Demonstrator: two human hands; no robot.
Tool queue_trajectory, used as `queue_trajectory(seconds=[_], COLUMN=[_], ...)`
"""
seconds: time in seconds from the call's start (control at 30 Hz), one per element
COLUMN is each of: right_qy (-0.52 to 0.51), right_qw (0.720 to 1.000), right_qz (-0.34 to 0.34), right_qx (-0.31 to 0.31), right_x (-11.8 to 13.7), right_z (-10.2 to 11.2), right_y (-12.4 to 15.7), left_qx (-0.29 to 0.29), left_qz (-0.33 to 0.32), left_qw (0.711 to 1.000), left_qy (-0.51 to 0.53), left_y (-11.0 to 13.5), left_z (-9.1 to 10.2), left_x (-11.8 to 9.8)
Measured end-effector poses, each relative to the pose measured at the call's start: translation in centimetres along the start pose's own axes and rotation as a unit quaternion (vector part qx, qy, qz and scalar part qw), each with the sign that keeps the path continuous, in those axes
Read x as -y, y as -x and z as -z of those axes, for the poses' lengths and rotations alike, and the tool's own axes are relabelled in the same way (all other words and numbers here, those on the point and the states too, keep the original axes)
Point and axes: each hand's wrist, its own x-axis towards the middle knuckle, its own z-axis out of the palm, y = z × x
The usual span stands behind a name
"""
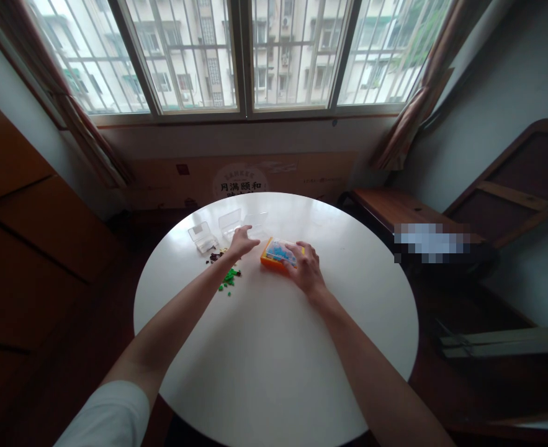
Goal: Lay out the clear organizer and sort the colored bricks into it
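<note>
Our orange box [274, 265] sits on a round white table [264, 360], a bit closer to the far edge than to the near one. Plenty of smooth, shiny table top lies in front of the orange box, and a wide stretch lies to its right too. The left of it is more crowded. There we see little green bits [228, 277] and dark bits [215, 256], all small and hard-looking, spread in a loose pile. Past the pile, a small clear case [202, 237] stands open, well in from the table's rim. A second clear case [229, 218] is up behind our left hand [244, 242], between the first case and the orange box.

Our left hand is just left of the orange box, with its fingers wide and its thumb held apart. We can't tell if it touches the see-through plastic behind it. Our right hand [305, 264] holds the orange box by its right end, fingers bent over the top and thumb at the near side. The box has straight sides and a pale top with blue shapes.
</note>
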Motion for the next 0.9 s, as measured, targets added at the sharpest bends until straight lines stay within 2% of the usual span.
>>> queue_trajectory(seconds=[0.17,0.23,0.3,0.4,0.5,0.57,0.7,0.9], right_qy=[-0.042,-0.077,-0.121,-0.188,-0.232,-0.243,-0.249,-0.188], right_qw=[0.999,0.996,0.992,0.98,0.969,0.964,0.954,0.954], right_qz=[0.006,0.015,0.031,0.061,0.082,0.097,0.131,0.212], right_qx=[-0.027,-0.037,-0.033,0.0,0.029,0.052,0.103,0.099], right_x=[0.1,0.6,1.2,2.2,3.0,3.5,4.5,5.4], right_z=[0.3,0.6,1.0,1.5,1.4,0.9,0.1,0.3], right_y=[-0.1,-0.1,0.0,0.2,0.6,1.0,1.9,2.2], left_qx=[0.012,0.019,0.059,0.152,0.228,0.251,0.212,0.155], left_qz=[0.039,0.034,-0.027,-0.093,-0.086,-0.072,-0.055,-0.052], left_qw=[0.999,0.999,0.996,0.967,0.93,0.914,0.919,0.934], left_qy=[-0.022,-0.01,0.057,0.179,0.274,0.312,0.328,0.317], left_y=[1.3,2.4,3.9,6.3,8.6,9.9,11.4,12.3], left_z=[1.5,2.4,3.4,5.0,6.1,6.3,5.5,4.9], left_x=[-1.0,-1.4,-1.6,-1.1,-0.2,0.1,0.2,0.2])
